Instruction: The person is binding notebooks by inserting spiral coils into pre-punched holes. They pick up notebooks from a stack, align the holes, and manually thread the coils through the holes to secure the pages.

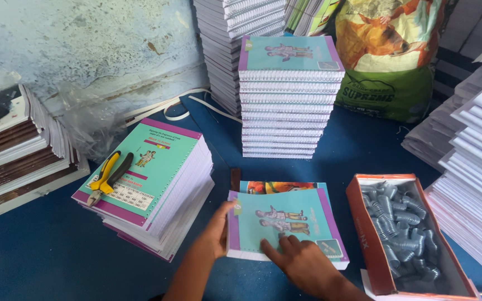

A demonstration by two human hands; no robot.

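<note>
notebook [285, 223] | blue table [46, 256] | peeling wall [73, 39] | stacks around

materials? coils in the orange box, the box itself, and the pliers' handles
Coils: grey with a dull sheen, probably metal wire or metallic-coated plastic; can't tell which.
Orange box: likely cardboard, with thin matte walls and folded edges.
Pliers: yellow and black handles, looks like a plastic or rubber sleeve over dark metal jaws.
</note>
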